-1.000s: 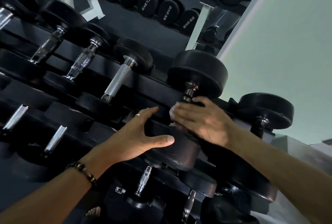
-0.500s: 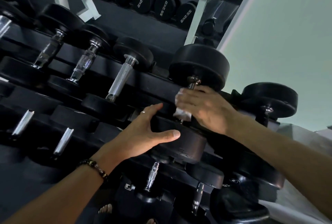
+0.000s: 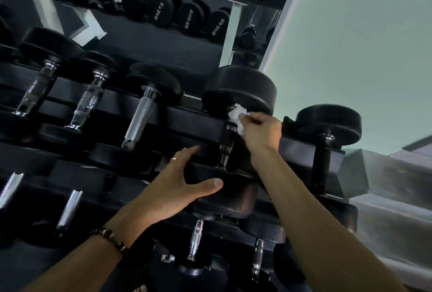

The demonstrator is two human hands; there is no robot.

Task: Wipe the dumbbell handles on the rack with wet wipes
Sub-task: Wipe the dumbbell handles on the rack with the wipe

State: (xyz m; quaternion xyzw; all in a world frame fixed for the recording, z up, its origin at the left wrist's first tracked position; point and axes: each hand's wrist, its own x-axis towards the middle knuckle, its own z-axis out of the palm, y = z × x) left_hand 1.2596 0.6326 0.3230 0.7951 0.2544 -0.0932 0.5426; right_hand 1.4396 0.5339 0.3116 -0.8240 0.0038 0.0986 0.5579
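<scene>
Up goes my right hand [image 3: 259, 131], pinching the wet wipe [image 3: 238, 115] at the handle [image 3: 226, 143] top; this handle looks nearly clean, I think. My left hand [image 3: 177, 188], fingers spread, steadies the dumbbell [image 3: 224, 200] on the rack [image 3: 194, 119].

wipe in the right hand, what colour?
White: a crumpled wet wipe pinched by the right hand against the dark metal dumbbell handle; head view.

I see right hand [image 3: 260, 133] pinching a crumpled wet wipe [image 3: 238, 116] at the top of the dumbbell handle [image 3: 226, 143], under the far head. Left hand [image 3: 174, 185] at 7 o'clock of it, fingers and thumb spread, resting on the near head [image 3: 230, 199]. Rack [image 3: 191, 119] beneath.
</scene>
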